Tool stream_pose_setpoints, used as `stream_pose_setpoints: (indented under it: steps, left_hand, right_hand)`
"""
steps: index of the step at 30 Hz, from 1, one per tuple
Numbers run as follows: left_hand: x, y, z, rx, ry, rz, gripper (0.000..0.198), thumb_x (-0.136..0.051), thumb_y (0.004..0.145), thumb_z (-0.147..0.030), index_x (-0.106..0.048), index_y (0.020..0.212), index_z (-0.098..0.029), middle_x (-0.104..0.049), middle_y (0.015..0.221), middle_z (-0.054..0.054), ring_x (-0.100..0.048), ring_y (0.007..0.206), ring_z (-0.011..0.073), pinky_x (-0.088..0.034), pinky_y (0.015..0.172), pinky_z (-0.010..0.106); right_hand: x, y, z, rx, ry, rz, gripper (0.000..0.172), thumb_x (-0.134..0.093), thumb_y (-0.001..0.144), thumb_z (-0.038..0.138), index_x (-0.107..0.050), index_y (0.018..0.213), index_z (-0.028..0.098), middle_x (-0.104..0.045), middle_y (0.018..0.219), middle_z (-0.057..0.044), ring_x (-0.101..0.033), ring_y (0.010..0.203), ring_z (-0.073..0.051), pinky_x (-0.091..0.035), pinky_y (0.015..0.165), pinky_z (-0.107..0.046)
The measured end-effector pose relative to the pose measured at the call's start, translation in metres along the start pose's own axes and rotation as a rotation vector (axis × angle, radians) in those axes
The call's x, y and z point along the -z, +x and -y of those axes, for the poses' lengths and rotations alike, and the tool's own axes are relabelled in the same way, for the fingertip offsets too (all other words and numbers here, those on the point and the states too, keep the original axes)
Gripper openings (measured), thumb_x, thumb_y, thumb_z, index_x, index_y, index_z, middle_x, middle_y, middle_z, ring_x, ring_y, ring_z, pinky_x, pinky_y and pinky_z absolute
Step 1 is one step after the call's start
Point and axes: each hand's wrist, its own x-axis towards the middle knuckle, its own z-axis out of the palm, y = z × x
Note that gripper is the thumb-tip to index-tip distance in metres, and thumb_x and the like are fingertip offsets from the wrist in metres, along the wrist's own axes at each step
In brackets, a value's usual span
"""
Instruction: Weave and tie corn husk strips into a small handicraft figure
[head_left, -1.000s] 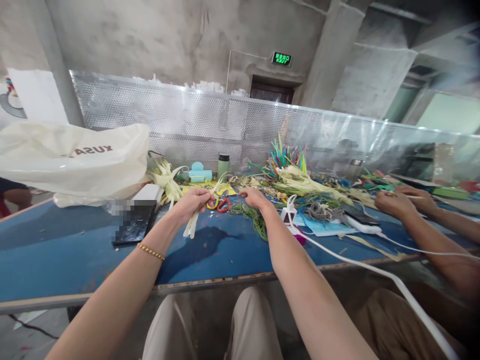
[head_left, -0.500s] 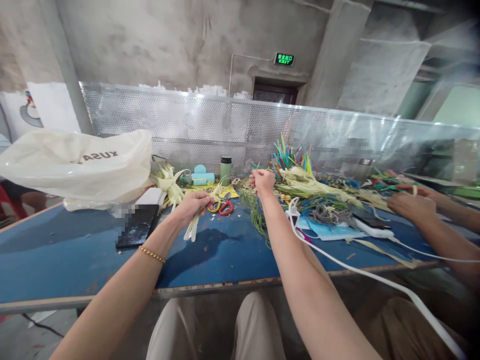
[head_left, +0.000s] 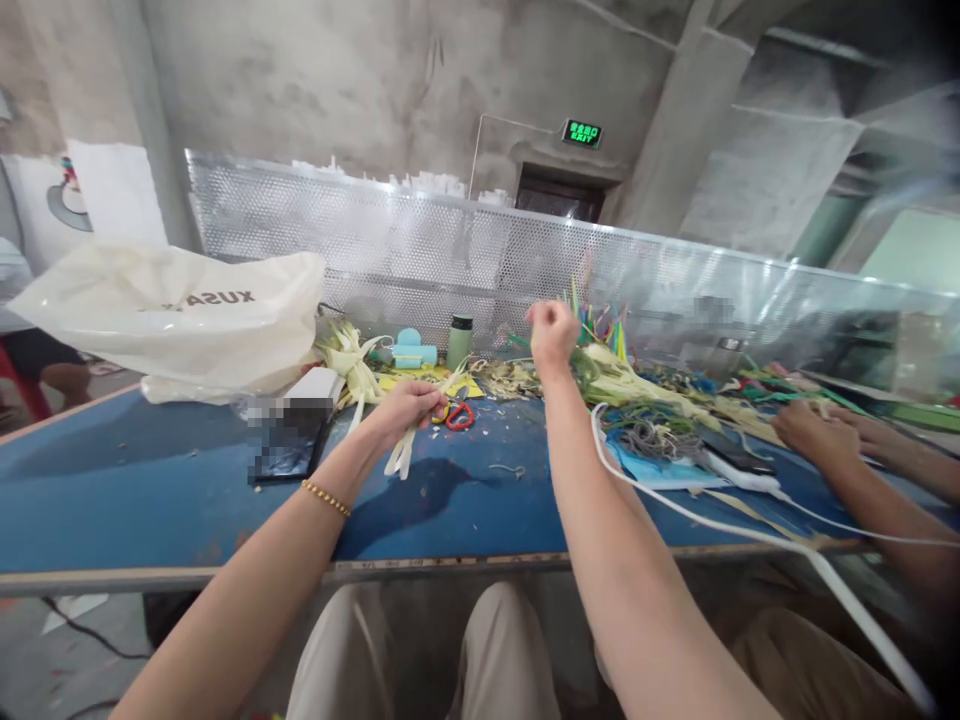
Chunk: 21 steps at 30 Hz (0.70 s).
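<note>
Over the blue table (head_left: 285,530), my left hand (head_left: 411,408) is closed in a pinch on pale flat plant strips (head_left: 402,455). Their ends hang below the fingers, and thin tips stick out above. Scissors (head_left: 460,415) with red and yellow handles lie just beyond that hand. My right hand (head_left: 553,338) is raised toward the back of the table with curled fingers. What it holds, if anything, cannot be made out. Behind and right of it lie a pale husk bundle (head_left: 637,385) and upright coloured stems (head_left: 607,330).
A large whitish bag (head_left: 172,330), a dark tablet-like device (head_left: 289,450) and another husk bundle (head_left: 352,365) sit left. A green bottle (head_left: 460,342) stands at the back. Grey cord (head_left: 652,437) and a white cable (head_left: 675,513) lie right, near another person's hands (head_left: 817,435).
My right hand has risen and moved farther back. The green cords that lay under it have gone from that spot. My left hand keeps the strips. The view has shifted slightly.
</note>
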Motion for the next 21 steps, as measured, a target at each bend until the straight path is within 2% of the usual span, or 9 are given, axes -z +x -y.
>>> stream_pose_setpoints:
  steps: [1, 3, 6, 8, 10, 13, 15, 18, 21]
  left_hand:
    - [-0.001, 0.0, 0.0, 0.003, 0.0, -0.012, 0.013, -0.058, 0.079, -0.016, -0.063, 0.068, -0.011, -0.063, 0.058, 0.004, -0.042, 0.039, 0.005, -0.024, 0.04, 0.019]
    - [-0.002, -0.001, -0.001, 0.005, -0.013, -0.028, 0.013, -0.06, 0.079, -0.016, -0.063, 0.067, -0.01, -0.062, 0.057, 0.004, -0.042, 0.039, 0.0052, -0.025, 0.04, 0.019]
    - [-0.005, -0.002, -0.003, -0.027, -0.077, -0.008, 0.013, -0.064, 0.078, -0.02, -0.064, 0.069, -0.01, -0.063, 0.06, 0.005, -0.044, 0.041, 0.0053, -0.028, 0.042, 0.02]
    - [-0.007, -0.002, -0.004, -0.057, -0.128, -0.013, 0.014, -0.067, 0.077, -0.022, -0.066, 0.072, -0.01, -0.061, 0.06, 0.004, -0.046, 0.042, 0.0057, -0.03, 0.043, 0.02]
    - [-0.008, -0.001, -0.004, -0.09, -0.178, -0.041, 0.014, -0.069, 0.076, -0.023, -0.067, 0.073, -0.01, -0.06, 0.059, 0.003, -0.05, 0.047, 0.0067, -0.033, 0.046, 0.02]
    - [-0.011, 0.001, -0.001, -0.136, -0.234, -0.027, 0.014, -0.071, 0.075, -0.024, -0.068, 0.075, -0.011, -0.064, 0.067, 0.004, -0.058, 0.058, 0.0096, -0.038, 0.052, 0.02]
    - [-0.012, 0.001, 0.001, -0.139, -0.24, 0.032, 0.015, -0.071, 0.075, -0.025, -0.068, 0.074, -0.011, -0.066, 0.072, 0.006, -0.061, 0.064, 0.011, -0.04, 0.055, 0.02]
    - [-0.012, 0.002, 0.004, -0.117, -0.238, 0.085, 0.015, -0.072, 0.074, -0.025, -0.068, 0.073, -0.01, -0.068, 0.075, 0.007, -0.063, 0.067, 0.0119, -0.042, 0.058, 0.02]
    - [-0.009, 0.005, 0.006, -0.098, -0.239, 0.052, 0.013, -0.071, 0.075, -0.022, -0.067, 0.073, -0.009, -0.068, 0.072, 0.007, -0.064, 0.067, 0.0132, -0.045, 0.064, 0.022]
  right_hand:
    - [0.001, -0.003, 0.002, -0.047, -0.033, 0.134, 0.025, -0.048, 0.084, 0.024, -0.064, 0.066, 0.016, -0.07, 0.073, -0.009, -0.065, 0.079, -0.02, -0.047, 0.075, -0.029]
    - [0.004, -0.01, 0.006, -0.119, -0.052, 0.259, 0.022, -0.055, 0.078, 0.022, -0.062, 0.059, 0.015, -0.069, 0.066, -0.009, -0.066, 0.073, -0.02, -0.048, 0.07, -0.027]
    - [0.013, -0.022, 0.017, -0.153, 0.22, 0.471, 0.02, -0.057, 0.079, 0.028, -0.067, 0.07, 0.013, -0.071, 0.068, -0.008, -0.063, 0.056, -0.013, -0.045, 0.054, -0.022]
    - [0.017, -0.031, 0.027, -0.173, 0.331, 0.644, 0.022, -0.06, 0.078, 0.032, -0.067, 0.073, 0.012, -0.069, 0.064, -0.006, -0.054, 0.044, -0.009, -0.038, 0.044, -0.019]
    - [0.018, -0.043, 0.037, -0.169, 0.411, 0.728, 0.025, -0.063, 0.076, 0.035, -0.067, 0.07, 0.011, -0.067, 0.061, -0.005, -0.045, 0.04, -0.006, -0.032, 0.04, -0.018]
    - [0.01, -0.065, 0.05, -0.184, 0.556, 0.951, 0.027, -0.067, 0.074, 0.039, -0.068, 0.072, 0.012, -0.058, 0.05, 0.002, -0.042, 0.04, -0.005, -0.032, 0.039, -0.017]
    - [0.003, -0.078, 0.056, -0.236, 0.682, 1.041, 0.026, -0.069, 0.072, 0.039, -0.067, 0.072, 0.013, -0.055, 0.048, 0.004, -0.044, 0.041, -0.006, -0.036, 0.041, -0.017]
    - [-0.005, -0.089, 0.056, -0.328, 0.832, 1.126, 0.028, -0.072, 0.069, 0.04, -0.067, 0.075, 0.013, -0.06, 0.054, 0.002, -0.051, 0.046, -0.008, -0.044, 0.046, -0.019]
    - [-0.004, -0.091, 0.045, -0.351, 0.82, 1.061, 0.029, -0.071, 0.07, 0.039, -0.068, 0.083, 0.013, -0.065, 0.064, -0.002, -0.058, 0.053, -0.01, -0.049, 0.051, -0.021]
